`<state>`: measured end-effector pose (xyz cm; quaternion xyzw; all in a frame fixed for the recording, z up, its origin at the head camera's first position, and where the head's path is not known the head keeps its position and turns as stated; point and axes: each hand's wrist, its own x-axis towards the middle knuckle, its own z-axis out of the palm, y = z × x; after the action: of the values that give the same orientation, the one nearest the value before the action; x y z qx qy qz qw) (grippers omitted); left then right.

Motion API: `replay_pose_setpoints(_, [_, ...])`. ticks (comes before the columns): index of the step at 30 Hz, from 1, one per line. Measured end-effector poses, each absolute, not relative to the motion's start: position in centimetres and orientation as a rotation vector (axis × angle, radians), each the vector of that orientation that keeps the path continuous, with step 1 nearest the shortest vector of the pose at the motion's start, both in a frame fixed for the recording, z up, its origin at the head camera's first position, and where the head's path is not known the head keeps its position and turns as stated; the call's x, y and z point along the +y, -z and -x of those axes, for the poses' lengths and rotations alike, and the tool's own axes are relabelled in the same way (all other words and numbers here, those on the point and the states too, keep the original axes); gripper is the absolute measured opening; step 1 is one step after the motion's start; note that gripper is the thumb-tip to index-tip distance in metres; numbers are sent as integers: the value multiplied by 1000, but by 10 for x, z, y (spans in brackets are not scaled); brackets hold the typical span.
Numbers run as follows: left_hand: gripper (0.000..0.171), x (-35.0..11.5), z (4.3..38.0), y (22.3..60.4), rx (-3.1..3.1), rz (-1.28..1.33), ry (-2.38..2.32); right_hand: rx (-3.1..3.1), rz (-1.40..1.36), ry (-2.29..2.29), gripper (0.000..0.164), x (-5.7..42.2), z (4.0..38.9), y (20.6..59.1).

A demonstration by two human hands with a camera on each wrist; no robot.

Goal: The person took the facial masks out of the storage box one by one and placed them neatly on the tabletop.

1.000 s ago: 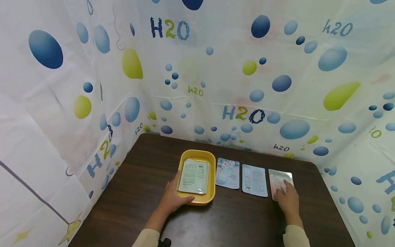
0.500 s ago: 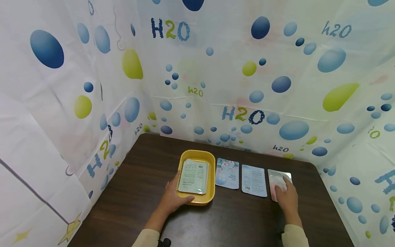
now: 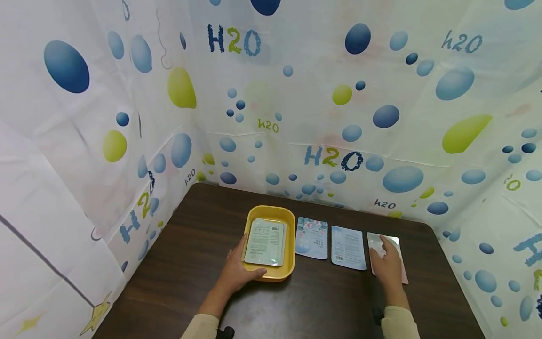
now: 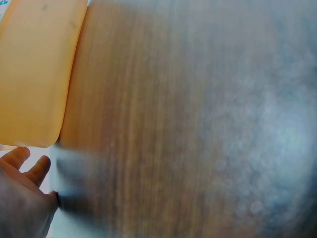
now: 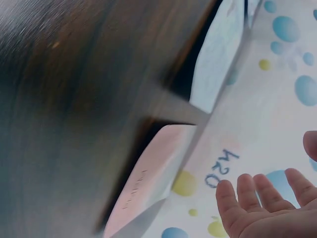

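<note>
Yellow against the dark table, the tray is holding a pale green packet. The left hand is spreading its thumb and relaxed fingers around the near left corner, probably to steady it. To the right, a flowered packet, a blue packet and a pink packet are lying in a row, seemingly spaced so that none is covering another. The right hand is hovering over the pink one, fingers parted, gripping nothing. The right wrist view is showing those fingers apart from it, which the head view is leaving unclear; the left wrist view is showing the tray's outer wall, hiding what is inside.
</note>
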<state>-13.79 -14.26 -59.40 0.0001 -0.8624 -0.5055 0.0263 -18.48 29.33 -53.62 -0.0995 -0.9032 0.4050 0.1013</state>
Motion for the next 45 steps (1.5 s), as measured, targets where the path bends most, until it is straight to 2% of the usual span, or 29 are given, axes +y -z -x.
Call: replay_pose_setpoints(45, [127,-144,138,595,-2652,24,1568,-2650,93,-1362,61,210,191,502])
